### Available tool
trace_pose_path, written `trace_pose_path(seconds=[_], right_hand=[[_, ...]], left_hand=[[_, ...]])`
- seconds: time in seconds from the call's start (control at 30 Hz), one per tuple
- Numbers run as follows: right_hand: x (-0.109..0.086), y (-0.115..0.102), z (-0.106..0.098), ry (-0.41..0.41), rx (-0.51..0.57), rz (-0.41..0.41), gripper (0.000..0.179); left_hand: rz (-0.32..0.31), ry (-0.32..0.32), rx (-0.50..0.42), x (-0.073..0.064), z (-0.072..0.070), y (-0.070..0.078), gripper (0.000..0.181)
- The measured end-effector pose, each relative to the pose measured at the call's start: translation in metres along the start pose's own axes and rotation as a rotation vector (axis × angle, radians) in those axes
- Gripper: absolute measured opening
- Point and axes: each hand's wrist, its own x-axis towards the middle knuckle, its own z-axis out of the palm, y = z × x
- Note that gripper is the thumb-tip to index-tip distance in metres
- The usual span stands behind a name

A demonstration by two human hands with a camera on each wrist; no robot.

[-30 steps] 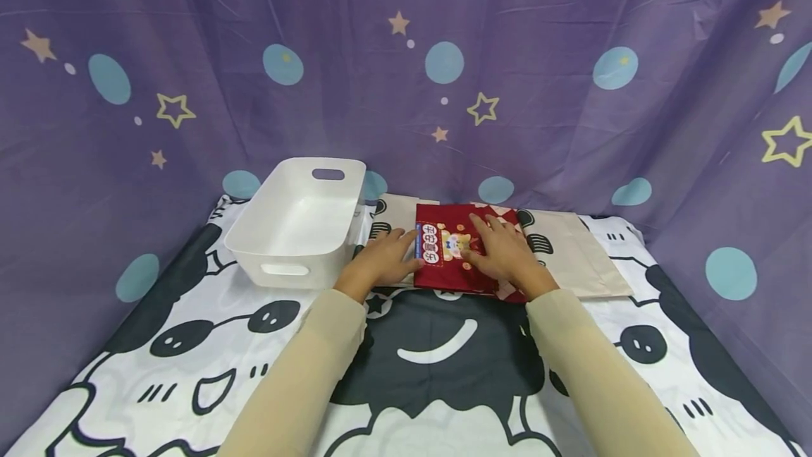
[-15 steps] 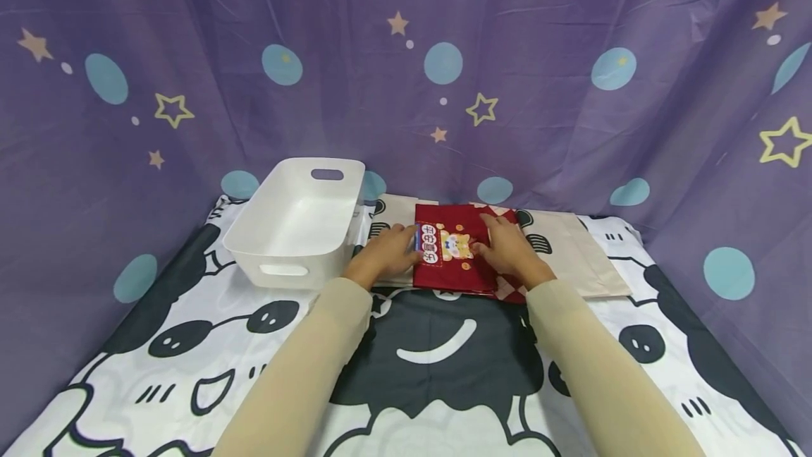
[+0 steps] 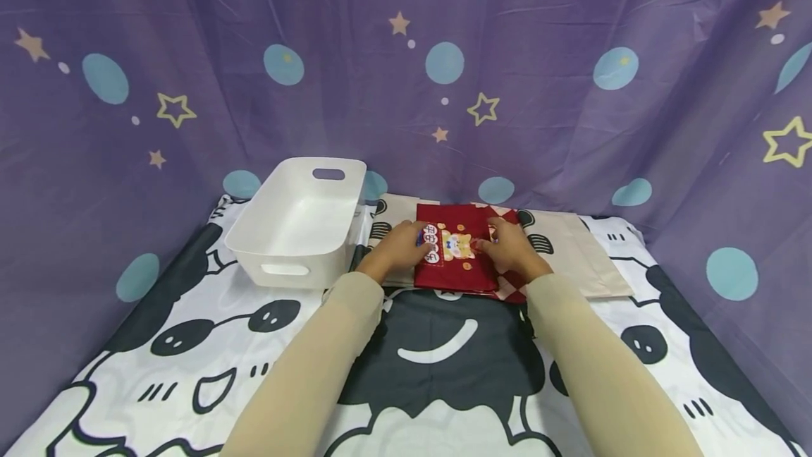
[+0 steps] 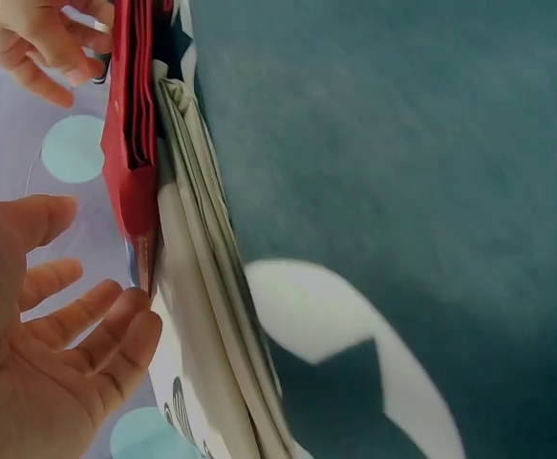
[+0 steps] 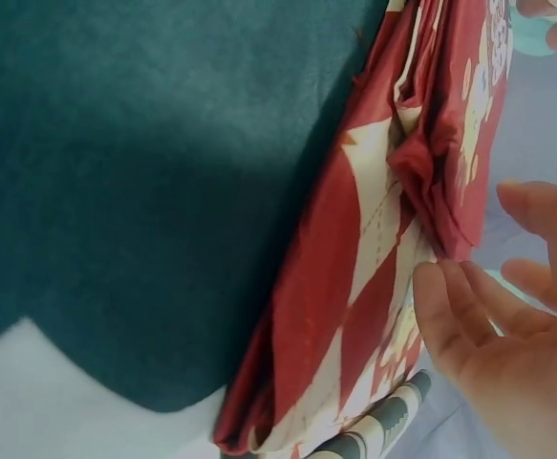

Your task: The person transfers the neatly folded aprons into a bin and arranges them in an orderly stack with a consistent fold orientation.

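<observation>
A folded red cloth with a cartoon animal and lettering lies on a red-and-beige checked folded cloth. Beige folded cloths extend out to both sides. My left hand is at the red cloth's left end; in the left wrist view its fingertips touch the edge, with the thumb raised apart from it. At the other end is my right hand, its fingertips against the fold and its thumb apart. Both hands have slightly bent fingers.
A white plastic basket with handle holes stands left of the cloths. Behind everything hangs a purple curtain with stars and dots. A black-and-white cartoon-print sheet covers the surface underneath.
My left hand has moved right, inward over the red cloth's left edge. The right hand has drawn back toward the right end, its fingers more bent. The cloths lie nearly unchanged.
</observation>
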Motion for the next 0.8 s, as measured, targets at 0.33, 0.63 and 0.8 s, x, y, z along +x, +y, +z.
trace_pose_path(seconds=[0.33,0.63,0.8], right_hand=[[0.002,0.008,0.002,0.005,0.100,0.089,0.059],[0.003,0.005,0.002,-0.020,0.236,0.185,0.051],[0.005,0.005,0.004,-0.046,0.301,0.238,0.052]], left_hand=[[-0.086,0.015,-0.122,0.006,0.005,0.003,0.057],[-0.141,0.081,-0.226,0.008,0.011,-0.002,0.055],[-0.265,0.130,-0.367,0.009,0.017,-0.001,0.049]])
